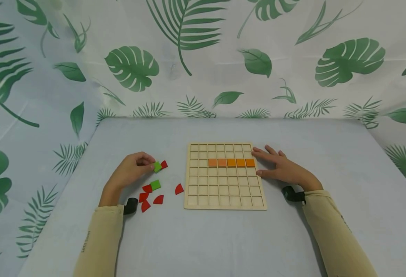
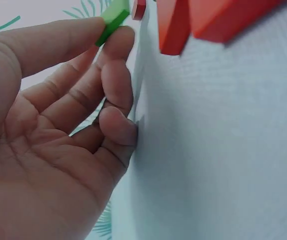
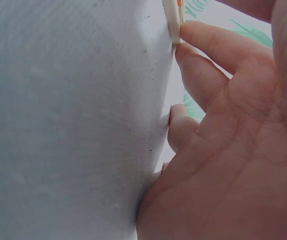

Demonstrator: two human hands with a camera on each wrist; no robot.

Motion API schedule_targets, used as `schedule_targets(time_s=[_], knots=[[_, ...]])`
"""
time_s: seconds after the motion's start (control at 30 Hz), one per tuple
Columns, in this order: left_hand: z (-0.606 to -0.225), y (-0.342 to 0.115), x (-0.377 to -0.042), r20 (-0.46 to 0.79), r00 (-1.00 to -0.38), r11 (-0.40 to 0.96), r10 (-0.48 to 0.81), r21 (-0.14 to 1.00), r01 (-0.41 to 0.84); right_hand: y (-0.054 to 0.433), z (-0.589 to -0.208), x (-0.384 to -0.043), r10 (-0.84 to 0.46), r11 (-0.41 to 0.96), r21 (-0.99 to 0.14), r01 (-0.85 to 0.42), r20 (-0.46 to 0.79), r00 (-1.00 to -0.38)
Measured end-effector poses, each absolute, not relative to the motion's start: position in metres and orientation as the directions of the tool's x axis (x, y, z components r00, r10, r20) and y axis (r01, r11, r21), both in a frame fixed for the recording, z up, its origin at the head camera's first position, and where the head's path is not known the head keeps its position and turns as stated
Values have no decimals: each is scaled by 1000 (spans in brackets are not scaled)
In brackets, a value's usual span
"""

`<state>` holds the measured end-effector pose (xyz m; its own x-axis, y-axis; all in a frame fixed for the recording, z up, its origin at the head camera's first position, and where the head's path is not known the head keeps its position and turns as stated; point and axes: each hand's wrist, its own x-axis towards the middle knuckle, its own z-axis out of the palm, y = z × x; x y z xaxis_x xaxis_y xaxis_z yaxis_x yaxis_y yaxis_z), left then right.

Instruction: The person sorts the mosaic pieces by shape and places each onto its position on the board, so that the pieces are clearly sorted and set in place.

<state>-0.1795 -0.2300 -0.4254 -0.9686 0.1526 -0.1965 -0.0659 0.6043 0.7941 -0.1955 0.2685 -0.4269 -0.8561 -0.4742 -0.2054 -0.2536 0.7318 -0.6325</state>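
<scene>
My left hand [image 1: 132,169] pinches a green square tile [image 2: 114,19] between thumb and fingertips, left of the board. In the head view this green tile overlaps a red quarter-circle piece [image 1: 164,164]. My right hand [image 1: 282,167] lies with extended, spread fingers at the right edge of the wooden grid board [image 1: 223,207], fingertips right at its rim. One row of the board holds several square tiles, light orange [image 1: 212,162] toward the left and deeper orange [image 1: 241,162] toward the right. The right wrist view shows the fingertips [image 3: 188,31] against the board's side.
Below the left hand lie another green square tile [image 1: 155,184] and several red quarter-circle pieces [image 1: 158,199]. One red piece [image 1: 179,189] sits close to the board's left edge. A pale cloth [image 1: 223,242] covers the table, and a leaf-print curtain [image 1: 206,84] hangs behind.
</scene>
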Motion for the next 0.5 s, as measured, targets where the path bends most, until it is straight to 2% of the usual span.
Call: schedule_targets(time_s=[0.5], knots=[[-428, -232, -179, -146, -974, 611, 176, 792, -8, 269, -428, -196, -478, 728, -635, -257, -201, -855]])
